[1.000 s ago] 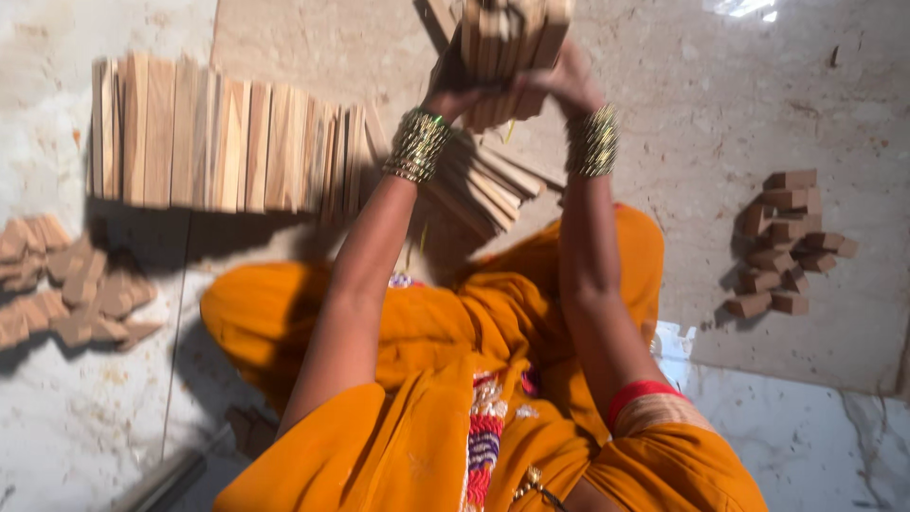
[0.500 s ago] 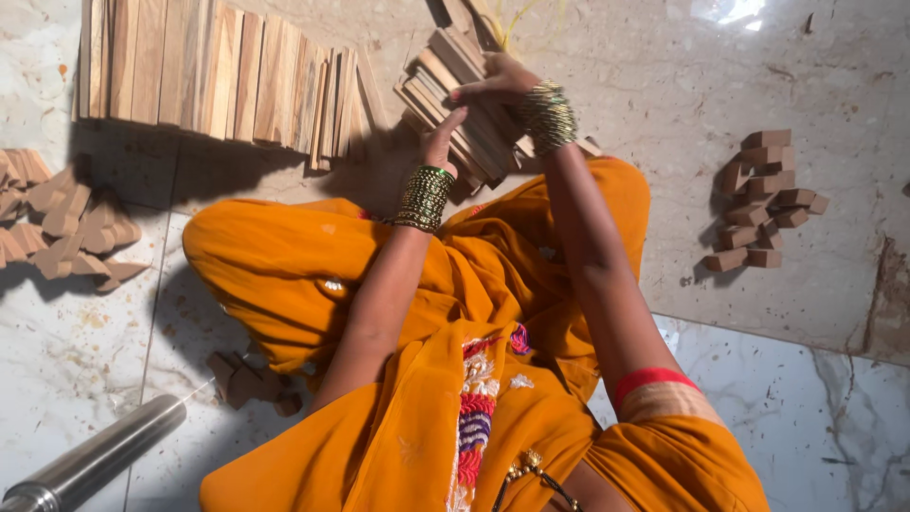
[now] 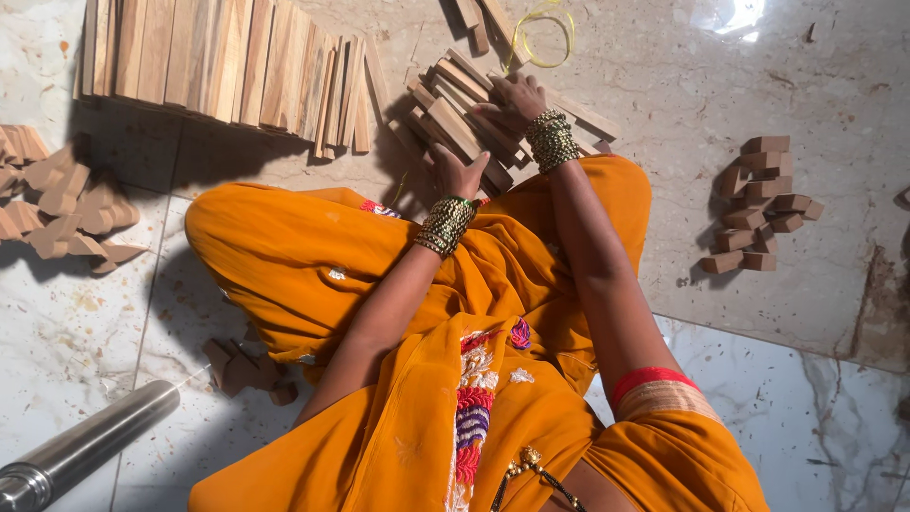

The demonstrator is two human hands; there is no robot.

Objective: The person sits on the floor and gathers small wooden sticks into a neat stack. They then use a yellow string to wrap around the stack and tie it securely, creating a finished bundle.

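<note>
Wooden sticks (image 3: pixel 464 118) bundled at twelve o'clock, gripped by left hand (image 3: pixel 458 173) and right hand (image 3: pixel 512 98); yellow band (image 3: pixel 542 33) unused beyond.

Both hands on a pile of sticks

The left hand (image 3: pixel 462 173) and right hand (image 3: pixel 513 99) rest on the heap of short flat wooden sticks (image 3: pixel 455 118); the long row of upright wooden slats (image 3: pixel 218 62) stands left, the small pile of brown wooden blocks (image 3: pixel 758 204) lies right.
</note>
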